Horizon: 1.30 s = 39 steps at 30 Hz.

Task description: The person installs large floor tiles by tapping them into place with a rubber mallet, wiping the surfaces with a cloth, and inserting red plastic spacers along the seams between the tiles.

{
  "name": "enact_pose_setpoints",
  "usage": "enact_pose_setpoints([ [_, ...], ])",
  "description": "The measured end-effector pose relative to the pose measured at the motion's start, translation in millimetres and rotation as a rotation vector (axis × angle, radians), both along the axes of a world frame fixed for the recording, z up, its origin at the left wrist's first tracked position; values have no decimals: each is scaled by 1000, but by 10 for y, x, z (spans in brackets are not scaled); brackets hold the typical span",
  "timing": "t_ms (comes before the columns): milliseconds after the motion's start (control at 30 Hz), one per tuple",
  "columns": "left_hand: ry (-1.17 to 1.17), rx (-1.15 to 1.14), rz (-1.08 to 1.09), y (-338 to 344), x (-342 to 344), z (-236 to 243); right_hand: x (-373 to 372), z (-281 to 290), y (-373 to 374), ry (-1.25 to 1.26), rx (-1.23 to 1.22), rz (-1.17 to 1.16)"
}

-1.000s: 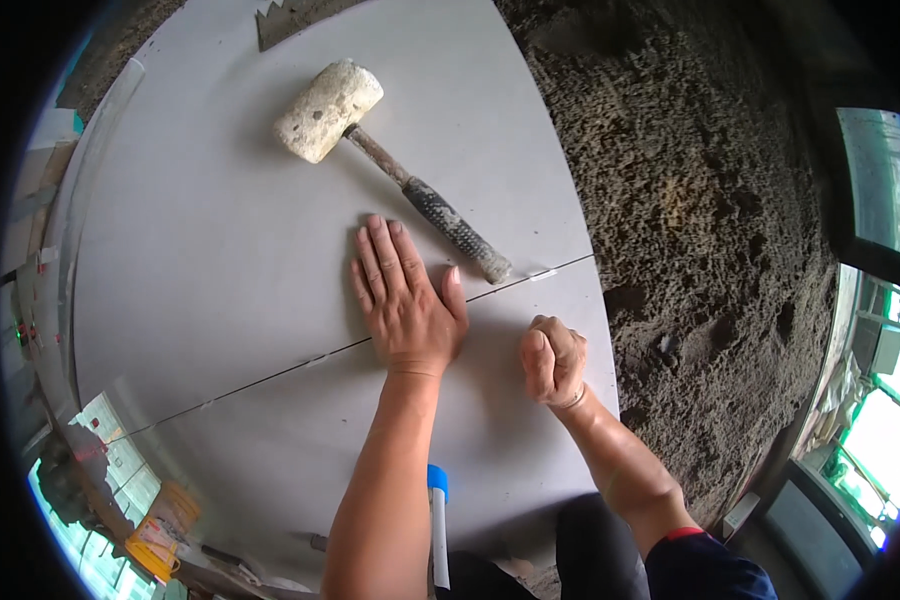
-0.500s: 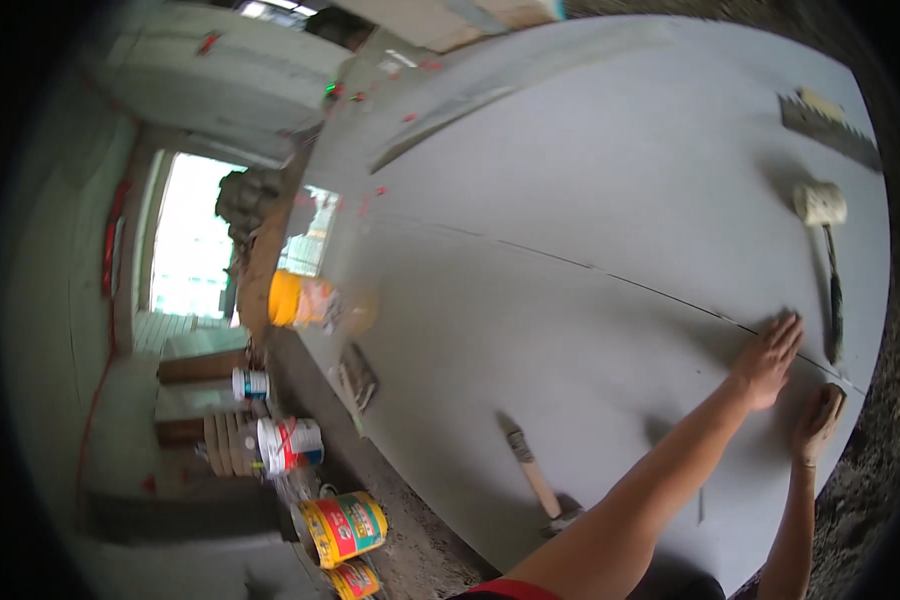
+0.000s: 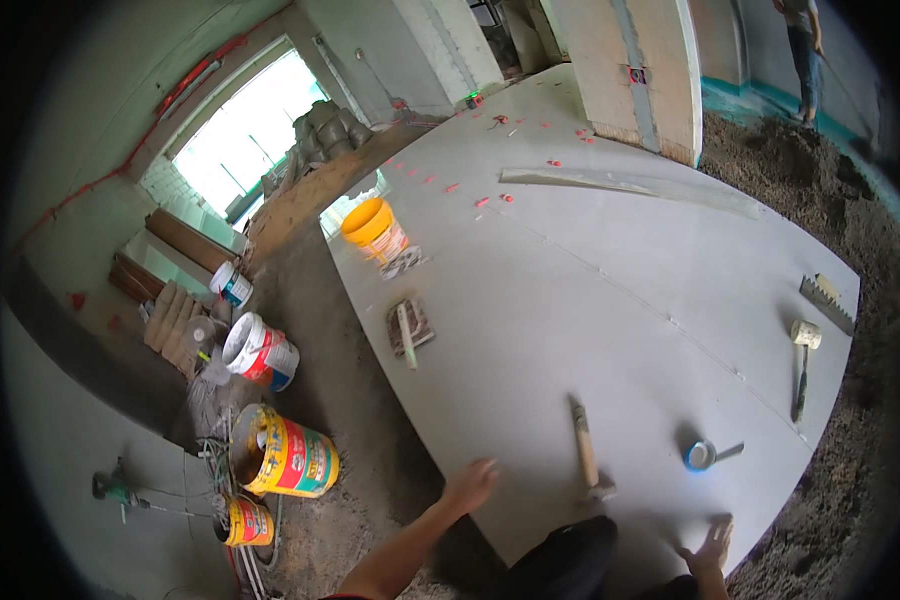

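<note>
Along the left edge of the large grey tiled floor (image 3: 530, 330), my left hand (image 3: 470, 487) hovers with its fingers curled in. Whatever those fingers may hold is hidden. My right hand (image 3: 712, 548) rests at the near right edge of the tiles, thumb and fingers spread, nothing in it. Between the hands lies a hammer (image 3: 586, 450) with a wooden handle, just ahead of my dark-clothed knee (image 3: 580, 550). A small blue round container (image 3: 700, 456) sits ahead of my right hand, a flat grey blade beside it. Farther right are a white-headed mallet (image 3: 806, 335) and a notched trowel (image 3: 830, 304).
A yellow bucket (image 3: 374, 230) and a flat float (image 3: 410, 335) stand on the tiles' left side. Several buckets, including a big yellow one (image 3: 305, 460), line the rough floor. A long straightedge (image 3: 620, 183) lies far off. Another person (image 3: 805, 50) stands at far right.
My view has swung, showing more of the room. Both hands have left the tile seam; the left moved to the tiles' left edge, the right nearer to me. The brown piece in my right hand is gone.
</note>
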<state>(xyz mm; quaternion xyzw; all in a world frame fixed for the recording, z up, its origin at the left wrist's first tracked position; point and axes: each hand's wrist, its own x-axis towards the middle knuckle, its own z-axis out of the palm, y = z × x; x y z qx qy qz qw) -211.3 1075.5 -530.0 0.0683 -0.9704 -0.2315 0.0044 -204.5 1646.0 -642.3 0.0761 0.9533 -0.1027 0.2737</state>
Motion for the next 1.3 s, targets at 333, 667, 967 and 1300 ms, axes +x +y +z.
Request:
enact_pose_setpoints([
  [333, -352, 55, 577, -785, 3786, -104, -199, -94, -460, -469, 443, 405],
  [667, 35, -227, 608, -1388, 3014, 425, -128, 2, -449, -366, 408, 339],
  [967, 188, -167, 493, -2426, 1689, 1127, -105, 340, -721, -400, 498, 383],
  [1300, 28, 105, 517, -4157, -2597, -568, -1478, 419, -5117, 169, -315, 336],
])
